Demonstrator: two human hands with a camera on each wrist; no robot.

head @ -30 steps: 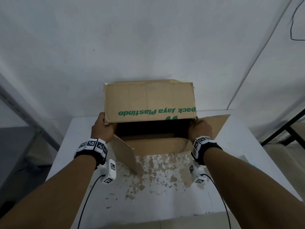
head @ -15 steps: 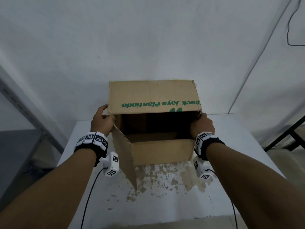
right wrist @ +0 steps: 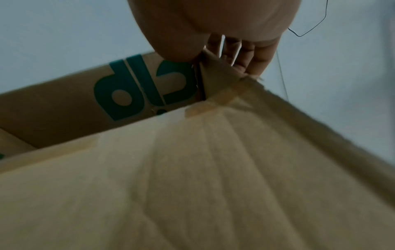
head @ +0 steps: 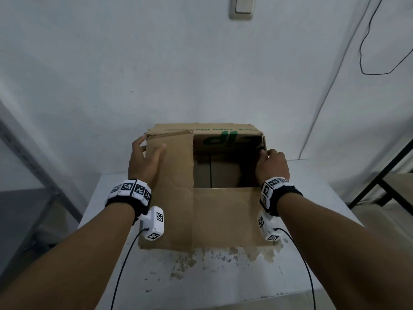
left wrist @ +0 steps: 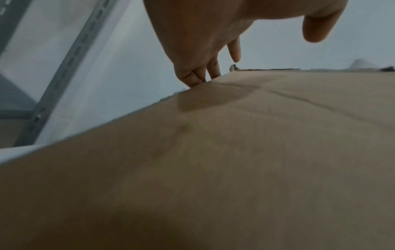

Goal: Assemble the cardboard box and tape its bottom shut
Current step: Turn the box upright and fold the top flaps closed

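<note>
A brown cardboard box [head: 223, 215] with green print stands on the white table [head: 223, 276], its flapped end facing up. The left flap [head: 176, 198] lies folded across the opening. My left hand [head: 145, 159] rests flat on that flap, thumb spread, fingers [left wrist: 211, 67] reaching over its far left edge. My right hand [head: 272, 164] pinches the upright right flap [right wrist: 215, 74] at the box's far right corner, thumb inside and fingers [right wrist: 256, 55] outside. The middle of the opening is dark and uncovered. Old tape strips [right wrist: 213, 104] cling to the cardboard. No tape roll is in view.
The tabletop has peeled, flaky patches [head: 201, 260] near the front. A grey metal rack upright [head: 33, 157] stands at the left, a black frame [head: 391, 175] at the right. The wall behind carries a switch [head: 242, 6] and a hanging cable [head: 368, 52].
The box has been tipped from facing me to opening upward. The left flap has swung in over the opening, and my left hand has moved onto it. My right hand stays at the right edge.
</note>
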